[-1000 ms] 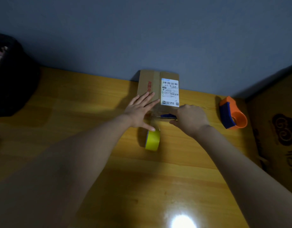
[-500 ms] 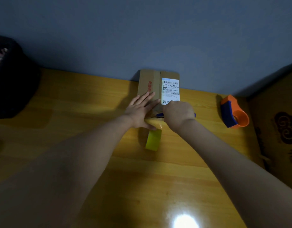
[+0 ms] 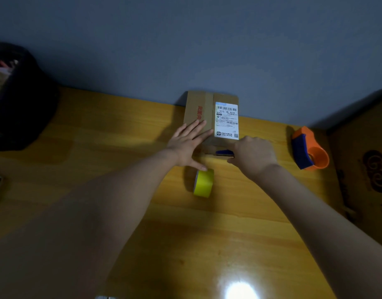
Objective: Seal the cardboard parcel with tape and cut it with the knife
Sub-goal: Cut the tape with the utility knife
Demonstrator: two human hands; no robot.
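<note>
Your right hand (image 3: pixel 253 155), which half a second ago sat over the near edge of the cardboard parcel (image 3: pixel 209 117), has drawn back to the right of that edge with the blue knife (image 3: pixel 224 152) clenched in its fist, so you have probably just made the cutting pass across the tape. Your left hand (image 3: pixel 189 143) stays flat and spread wide on the parcel's near-left corner, gripping nothing, while the yellow tape roll (image 3: pixel 204 183) stands on edge just in front of the parcel.
</note>
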